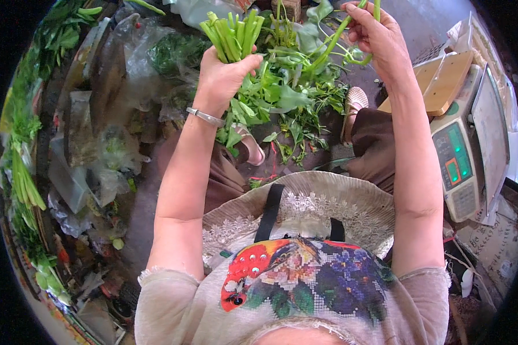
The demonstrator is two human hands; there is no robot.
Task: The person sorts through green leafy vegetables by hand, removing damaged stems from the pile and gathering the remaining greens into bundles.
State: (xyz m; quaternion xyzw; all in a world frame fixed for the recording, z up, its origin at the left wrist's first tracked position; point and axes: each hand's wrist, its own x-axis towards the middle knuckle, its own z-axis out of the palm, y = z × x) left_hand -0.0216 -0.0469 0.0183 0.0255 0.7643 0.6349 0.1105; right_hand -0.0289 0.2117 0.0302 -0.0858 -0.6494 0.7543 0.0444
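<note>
My left hand (228, 73) is closed around a bundle of green leafy-vegetable stalks (233, 36). Their cut ends point up past the thumb, and leaves (259, 101) hang below the fist. Up at the right, my right hand (377, 41) pinches a long green stem (343, 30) between thumb and fingers. That stem bends, and its lower part reaches toward the leaves in the middle. Beneath both hands, a heap of loose greens (302, 125) lies on the dark ground between my feet. The leaves overlap, so where the bundle ends and the heap begins is hard to tell.
A digital scale (455, 168) with a lit display stands at my right, beside a wooden board (446, 82). Plastic bags (134, 56) and a clear plastic container (69, 172) clutter the left. Farther left lie more green vegetables (23, 177). A red string (272, 159) lies near my shoe (250, 146).
</note>
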